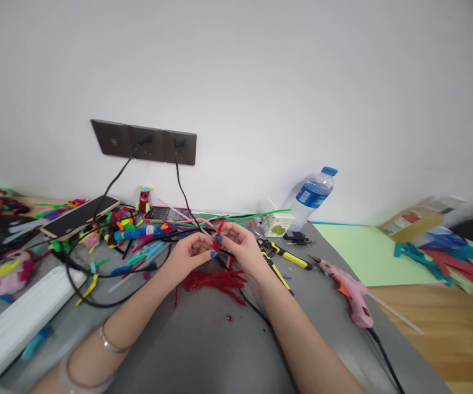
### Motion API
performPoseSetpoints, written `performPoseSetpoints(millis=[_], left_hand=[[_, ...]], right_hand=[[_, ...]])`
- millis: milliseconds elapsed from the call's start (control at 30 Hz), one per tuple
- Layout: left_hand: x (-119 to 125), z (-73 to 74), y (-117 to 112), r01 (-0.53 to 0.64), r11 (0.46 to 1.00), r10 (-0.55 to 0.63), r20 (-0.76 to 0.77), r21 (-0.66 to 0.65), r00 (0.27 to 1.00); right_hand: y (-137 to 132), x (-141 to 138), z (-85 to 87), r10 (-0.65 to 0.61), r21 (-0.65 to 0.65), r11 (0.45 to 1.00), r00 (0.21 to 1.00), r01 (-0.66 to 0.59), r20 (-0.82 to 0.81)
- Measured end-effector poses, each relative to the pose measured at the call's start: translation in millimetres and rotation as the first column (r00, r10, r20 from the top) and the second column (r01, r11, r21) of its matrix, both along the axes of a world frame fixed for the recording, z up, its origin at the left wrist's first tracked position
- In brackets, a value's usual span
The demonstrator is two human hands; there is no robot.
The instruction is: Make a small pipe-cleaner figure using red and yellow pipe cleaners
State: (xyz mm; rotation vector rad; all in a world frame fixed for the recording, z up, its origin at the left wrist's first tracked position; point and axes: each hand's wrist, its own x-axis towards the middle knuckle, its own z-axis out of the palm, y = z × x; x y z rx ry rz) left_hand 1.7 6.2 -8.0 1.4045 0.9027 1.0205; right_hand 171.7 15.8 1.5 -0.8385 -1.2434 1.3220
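My left hand (187, 253) and my right hand (240, 246) meet at the middle of a grey mat (203, 350). Both pinch a short red pipe cleaner piece (217, 241) held upright between the fingertips. Just below my hands lies a pile of red pipe cleaner pieces (215, 282) on the mat. A black cable (256, 312) runs under my right wrist.
Yellow-handled pliers (285, 257) and a pink glue gun (353, 293) lie to the right. A water bottle (314, 194) and small carton (276, 224) stand by the wall. Coloured pipe cleaners (133, 232), a phone (166, 213) and a white power strip (23, 317) fill the left.
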Motion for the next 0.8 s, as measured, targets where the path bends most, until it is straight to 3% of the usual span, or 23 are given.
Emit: performPoseSetpoints(millis=[133,267,500,800], left_hand=[[-4.3,-1.4,-0.9,-0.067,0.956,0.159,-0.312,0.287,0.936],[-6.2,1.6,-3.3,-0.038,0.918,0.231,-0.454,0.394,0.861],[-3.4,6.1,-6.9,0.072,0.890,0.251,-0.614,0.451,0.748],[-4.7,4.6,-6.0,0.090,0.910,0.171,-0.563,0.405,0.809]], right_hand=[[3.5,1.1,-2.2,-0.054,0.023,0.998,0.997,0.053,0.049],[4.1,0.0,-3.2,-0.072,0.031,0.997,0.995,0.070,0.075],[-0.6,-6.1,-3.0,-0.026,0.038,0.999,0.995,0.023,0.096],[-1.6,-6.3,-1.6,-0.014,0.024,1.000,0.998,0.012,0.063]])
